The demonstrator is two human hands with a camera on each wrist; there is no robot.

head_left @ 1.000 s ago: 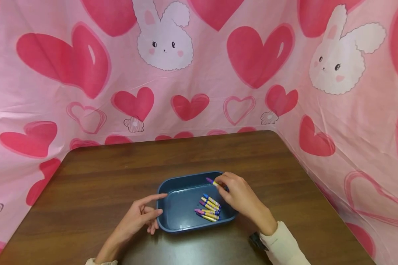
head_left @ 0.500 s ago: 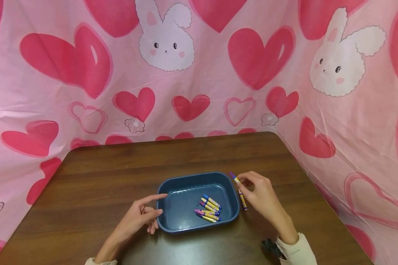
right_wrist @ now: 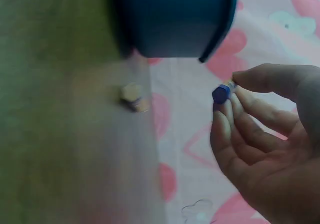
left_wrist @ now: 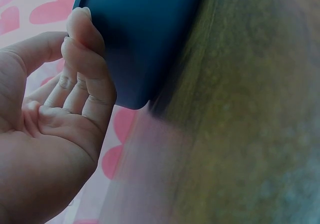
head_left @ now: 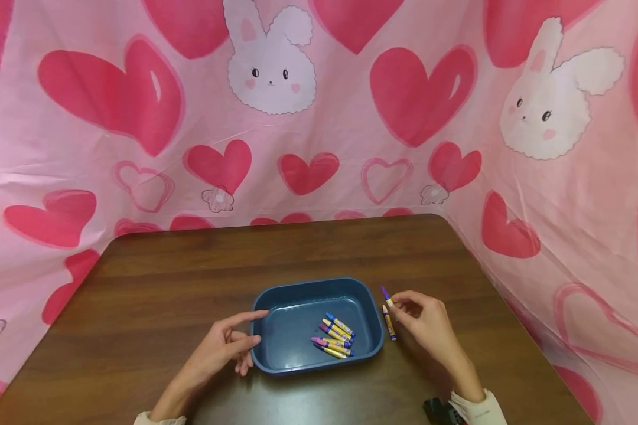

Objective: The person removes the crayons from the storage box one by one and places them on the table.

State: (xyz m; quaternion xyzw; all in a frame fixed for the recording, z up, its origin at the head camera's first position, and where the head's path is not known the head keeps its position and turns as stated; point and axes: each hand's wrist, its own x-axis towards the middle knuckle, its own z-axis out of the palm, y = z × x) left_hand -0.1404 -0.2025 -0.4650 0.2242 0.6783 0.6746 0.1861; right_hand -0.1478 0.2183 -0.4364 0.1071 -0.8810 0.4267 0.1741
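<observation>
Beside the right end of the blue tray (head_left: 284, 369), my right hand (head_left: 427, 324) pinches a purple crayon (head_left: 386, 295) between thumb and fingertips. In the right wrist view, the blue end of that crayon (right_wrist: 221, 93) points toward the camera. A second crayon (head_left: 389, 323), pale-tipped with a yellow wrapper, lies on the table just right of the tray, close under the held one. My left hand (head_left: 220, 345) holds the tray's left rim, index finger reaching over it and thumb at the edge. Several crayons (head_left: 337, 332) in yellow wrappers lie inside the tray, toward its right side.
The brown wooden table (head_left: 202, 265) extends around the tray on every side. Pink cloth (head_left: 340, 130) printed with hearts and rabbits hangs behind the table and along both sides. A dark wrist device (head_left: 440, 411) sits by my right sleeve.
My right hand has carried the purple crayon from over the tray's back right part out past its right rim, then lower and nearer the table. The left hand and tray have stayed put.
</observation>
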